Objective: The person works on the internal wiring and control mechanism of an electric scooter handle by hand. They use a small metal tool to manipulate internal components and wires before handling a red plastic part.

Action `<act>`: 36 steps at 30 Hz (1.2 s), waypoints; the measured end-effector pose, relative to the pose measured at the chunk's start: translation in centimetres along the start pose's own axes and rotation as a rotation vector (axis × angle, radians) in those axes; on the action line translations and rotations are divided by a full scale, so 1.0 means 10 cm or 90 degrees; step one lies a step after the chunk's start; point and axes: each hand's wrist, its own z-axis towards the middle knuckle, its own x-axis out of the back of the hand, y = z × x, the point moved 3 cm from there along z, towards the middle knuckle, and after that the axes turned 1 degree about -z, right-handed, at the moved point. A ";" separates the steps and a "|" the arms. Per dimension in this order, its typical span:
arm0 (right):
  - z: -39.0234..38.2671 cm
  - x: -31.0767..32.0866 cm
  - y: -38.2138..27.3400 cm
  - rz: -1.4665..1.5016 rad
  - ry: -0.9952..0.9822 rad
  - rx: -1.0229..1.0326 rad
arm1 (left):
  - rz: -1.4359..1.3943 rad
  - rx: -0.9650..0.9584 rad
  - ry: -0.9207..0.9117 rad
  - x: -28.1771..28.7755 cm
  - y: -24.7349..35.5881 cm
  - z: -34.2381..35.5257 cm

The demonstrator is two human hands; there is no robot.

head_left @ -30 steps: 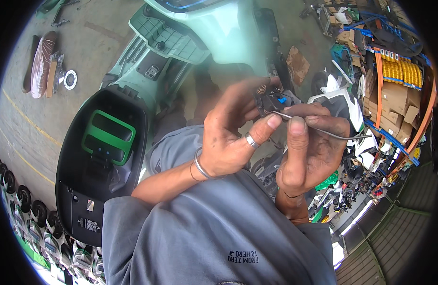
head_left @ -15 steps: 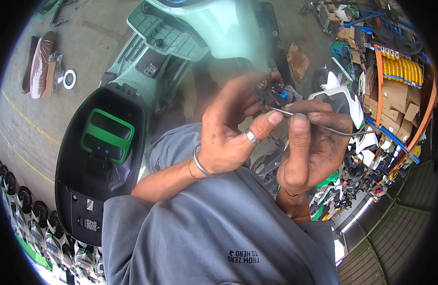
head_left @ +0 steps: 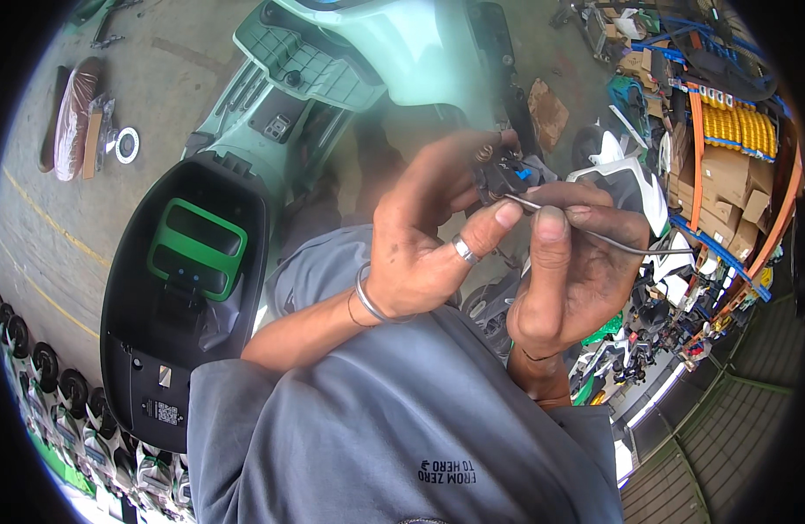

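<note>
My left hand (head_left: 428, 240), with a ring and a bangle, is closed around a small black part (head_left: 503, 177) with a bright blue piece on it. A brass-coloured coil shows at its far end. My right hand (head_left: 581, 275) pinches a thin grey rod or cable (head_left: 629, 248) between thumb and fingers. Its near end meets the black part beside my left thumb; the other end sticks out to the right. Fingers hide much of the black part, so its exact kind cannot be made out.
A mint-green scooter (head_left: 411, 57) stands ahead, its dark open seat (head_left: 127, 306) with a green frame at left. Shelving with boxes (head_left: 725, 188) and yellow coils (head_left: 747, 129) lines the right. A wrapped long item (head_left: 76, 122) and a white ring (head_left: 128, 146) lie on the floor.
The black part has turned slightly in my left fingers, and the rod's outer end has dipped a little. Both hands stay almost where they were.
</note>
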 end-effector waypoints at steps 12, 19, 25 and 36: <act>0.04 0.07 0.06 0.107 -0.008 -0.032 | 0.031 -0.004 -0.012 0.01 0.01 0.00; 0.04 0.05 -0.01 0.169 0.000 -0.070 | -0.007 0.003 -0.003 0.02 -0.01 0.00; 0.06 0.06 0.01 0.199 -0.001 -0.075 | -0.078 0.027 -0.005 0.06 -0.02 0.01; 0.11 0.02 0.02 0.058 -0.045 0.015 | -0.063 0.050 0.001 0.06 0.01 0.03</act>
